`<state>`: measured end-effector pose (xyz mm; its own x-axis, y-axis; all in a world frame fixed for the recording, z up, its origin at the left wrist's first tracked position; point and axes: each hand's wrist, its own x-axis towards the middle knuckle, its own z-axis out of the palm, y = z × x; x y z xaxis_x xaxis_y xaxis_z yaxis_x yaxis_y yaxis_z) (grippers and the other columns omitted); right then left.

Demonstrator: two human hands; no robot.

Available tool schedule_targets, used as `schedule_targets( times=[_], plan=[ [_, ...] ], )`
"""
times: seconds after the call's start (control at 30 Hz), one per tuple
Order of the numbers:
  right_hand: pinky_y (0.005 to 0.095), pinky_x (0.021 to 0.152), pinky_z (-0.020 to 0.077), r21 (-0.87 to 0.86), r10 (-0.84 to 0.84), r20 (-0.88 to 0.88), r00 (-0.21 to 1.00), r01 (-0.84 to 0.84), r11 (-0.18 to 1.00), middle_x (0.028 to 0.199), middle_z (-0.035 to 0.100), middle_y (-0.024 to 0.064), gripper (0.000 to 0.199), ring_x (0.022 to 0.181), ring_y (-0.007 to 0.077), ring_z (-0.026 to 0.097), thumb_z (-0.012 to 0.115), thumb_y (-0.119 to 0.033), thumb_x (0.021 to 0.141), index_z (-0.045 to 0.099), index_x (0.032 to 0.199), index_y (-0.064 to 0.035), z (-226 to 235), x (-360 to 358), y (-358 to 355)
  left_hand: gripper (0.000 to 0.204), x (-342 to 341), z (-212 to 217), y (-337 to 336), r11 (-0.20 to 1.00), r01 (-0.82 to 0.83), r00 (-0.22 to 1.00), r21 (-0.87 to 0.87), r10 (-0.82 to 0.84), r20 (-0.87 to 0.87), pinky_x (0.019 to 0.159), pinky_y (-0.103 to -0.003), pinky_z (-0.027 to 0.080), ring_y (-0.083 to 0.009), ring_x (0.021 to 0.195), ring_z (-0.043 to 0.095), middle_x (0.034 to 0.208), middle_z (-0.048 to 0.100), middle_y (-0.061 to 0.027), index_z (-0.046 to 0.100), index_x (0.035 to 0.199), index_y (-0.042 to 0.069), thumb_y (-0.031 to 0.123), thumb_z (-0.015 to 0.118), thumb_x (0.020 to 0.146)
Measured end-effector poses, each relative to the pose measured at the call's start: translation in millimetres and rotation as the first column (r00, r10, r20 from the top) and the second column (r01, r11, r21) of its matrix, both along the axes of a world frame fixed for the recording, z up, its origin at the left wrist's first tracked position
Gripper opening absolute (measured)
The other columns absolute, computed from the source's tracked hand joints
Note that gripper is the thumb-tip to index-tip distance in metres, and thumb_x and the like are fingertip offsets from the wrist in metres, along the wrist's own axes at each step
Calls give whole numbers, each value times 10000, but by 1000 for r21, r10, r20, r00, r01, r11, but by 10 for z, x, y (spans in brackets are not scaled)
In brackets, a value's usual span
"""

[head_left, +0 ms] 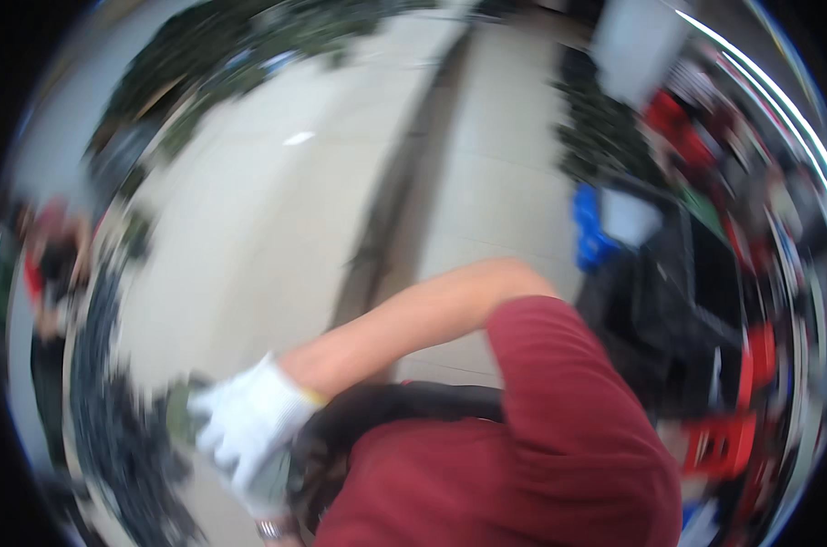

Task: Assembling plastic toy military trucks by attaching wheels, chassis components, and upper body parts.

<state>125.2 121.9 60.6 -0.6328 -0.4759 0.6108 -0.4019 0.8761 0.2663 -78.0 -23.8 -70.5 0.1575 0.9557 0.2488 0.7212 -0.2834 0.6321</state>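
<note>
The right hand (254, 419), in a white knit glove, reaches across the front of the body, its fingers somewhat spread and aimed away to the person's left; blur hides whether they pinch anything. Just beyond its fingertips is a dull green piece (181, 415), its visible part longer than wide, the long axis running roughly away from the body and across the line of the fingers; its ends are blurred, so which way it points cannot be told. Just below the right hand, nearer the body, is the left hand (258, 499), also white-gloved and mostly hidden, with a banded wrist (275, 527); its grip cannot be told. A grey-green patch (273, 476) shows between the two hands, perhaps part of the same piece. Left of the right hand, past the green piece, a dark green heap (126, 447) stretches lengthwise along the pale bench (249, 228), which extends forward from the hand. Farther left, beyond the heap, stands a co-worker (53, 260) in red.
</note>
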Motion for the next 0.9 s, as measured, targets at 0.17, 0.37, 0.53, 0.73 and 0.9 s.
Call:
schedule_targets(
  times=[0.17, 0.37, 0.53, 0.73, 0.9],
  plan=[
    [425, 922, 445, -181, -49, 160, 986, 78, 980, 1066, 583, 45, 539, 1088, 257, 560, 702, -190, 684, 614, 1216, -187, 219, -12, 96, 451, 436, 564, 57, 931, -253, 425, -262, 351, 835, 929, -357, 544, -193, 1174, 612, 1269, 634, -101, 567, 1337, 64, 130, 679, 905],
    [412, 977, 480, -409, -171, -7, 985, 153, 899, 1202, 640, 112, 549, 1127, 322, 591, 552, 97, 733, 656, 1241, -81, -148, -534, 219, 686, 263, 529, -235, 989, 48, -321, -140, 148, 935, 1068, -468, 469, -239, 1248, 564, 1377, 561, -80, 420, 1482, 125, 558, 562, 969],
    [402, 976, 477, -633, -178, 195, 964, 263, 728, 1207, 639, 125, 482, 1120, 322, 587, 582, 39, 801, 643, 1260, -96, -362, -1045, 283, 672, 84, 500, -725, 954, -105, -394, -280, 219, 893, 1035, -471, 493, -241, 1186, 604, 1299, 615, -81, 514, 1406, 103, 585, 589, 944],
    [438, 961, 487, -369, -424, 438, 792, 589, 719, 1166, 650, 146, 404, 1117, 339, 590, 706, -193, 843, 640, 1228, -90, -655, -1756, 534, 791, -213, 240, -1253, 925, -250, -512, -286, 125, 850, 897, -542, 572, -424, 1097, 640, 1260, 608, -198, 420, 1467, 47, 656, 464, 965],
    [444, 895, 520, -223, -501, 575, 648, 712, 665, 1122, 675, 173, 374, 1046, 372, 634, 727, -293, 870, 648, 1157, -67, -950, -1787, 451, 755, -196, 81, -1294, 905, -348, -460, -246, 65, 886, 913, -535, 567, -413, 1108, 639, 1258, 603, -201, 386, 1491, 20, 591, 454, 1002]
  ],
)
